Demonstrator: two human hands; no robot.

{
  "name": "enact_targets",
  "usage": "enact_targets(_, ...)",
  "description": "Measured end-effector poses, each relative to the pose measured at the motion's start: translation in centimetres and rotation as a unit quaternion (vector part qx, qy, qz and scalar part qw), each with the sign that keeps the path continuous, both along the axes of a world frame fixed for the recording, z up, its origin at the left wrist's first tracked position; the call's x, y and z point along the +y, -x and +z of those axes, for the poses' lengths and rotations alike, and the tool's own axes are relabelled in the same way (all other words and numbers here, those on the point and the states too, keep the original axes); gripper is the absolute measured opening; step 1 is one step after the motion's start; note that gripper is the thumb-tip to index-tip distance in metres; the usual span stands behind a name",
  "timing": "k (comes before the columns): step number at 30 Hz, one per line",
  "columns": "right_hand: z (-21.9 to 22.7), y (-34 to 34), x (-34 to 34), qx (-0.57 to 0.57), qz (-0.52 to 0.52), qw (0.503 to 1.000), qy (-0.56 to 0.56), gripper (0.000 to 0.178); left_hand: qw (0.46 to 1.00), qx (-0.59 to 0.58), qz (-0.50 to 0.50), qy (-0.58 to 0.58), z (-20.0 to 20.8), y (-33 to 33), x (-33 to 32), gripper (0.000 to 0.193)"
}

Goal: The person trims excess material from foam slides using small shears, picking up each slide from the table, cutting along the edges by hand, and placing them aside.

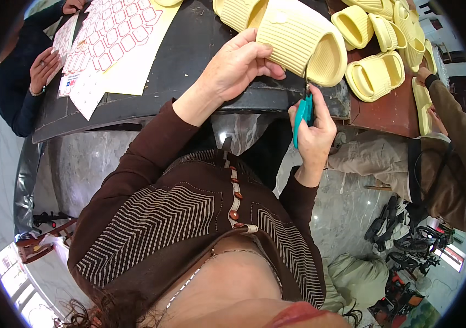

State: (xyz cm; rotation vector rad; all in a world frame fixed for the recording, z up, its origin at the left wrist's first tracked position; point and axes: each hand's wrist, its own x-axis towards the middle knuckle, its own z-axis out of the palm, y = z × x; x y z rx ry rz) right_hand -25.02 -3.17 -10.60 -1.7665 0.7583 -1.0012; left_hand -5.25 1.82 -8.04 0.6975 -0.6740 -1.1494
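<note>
A pale yellow slide sandal [290, 38] with a ribbed strap is tilted above the table's front edge. My left hand [236, 65] grips it at the left side of the strap, fingers curled. In my right hand [318, 131] is a pair of small scissors [303, 116] with teal handles. Their dark blades point up at the sandal's near edge, where strap and sole meet. How far the blades are apart cannot be made out. Another yellow slide [238, 13] lies just behind the held one.
The black table [181, 54] carries sheets of red-outlined labels [118, 33] at left, beside a co-worker's hand [41, 68]. More yellow slides [375, 76] are heaped on a reddish-brown table [378, 116] at right. A second person's arm [452, 101] reaches in there.
</note>
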Motion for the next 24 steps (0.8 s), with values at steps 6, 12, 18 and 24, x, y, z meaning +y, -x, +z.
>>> enact_targets(6,-0.02,0.08,-0.07,0.025,-0.010,0.999,0.030,0.053,1.000,0.004,-0.006,0.004,-0.21,-0.18,-0.05,0.029)
enact_targets(12,-0.02,-0.05,-0.05,0.036,-0.017,0.998,0.057,0.052,1.000,0.002,-0.009,0.007,-0.19,-0.28,-0.04,0.029)
enact_targets(18,0.25,-0.04,0.02,0.054,-0.028,0.996,0.071,0.051,1.000,0.002,-0.002,-0.001,-0.06,-0.15,0.00,0.028)
enact_targets(24,0.54,0.08,-0.14,0.069,-0.043,0.988,0.131,0.051,1.000,-0.002,-0.004,0.002,-0.22,-0.18,0.06,0.028)
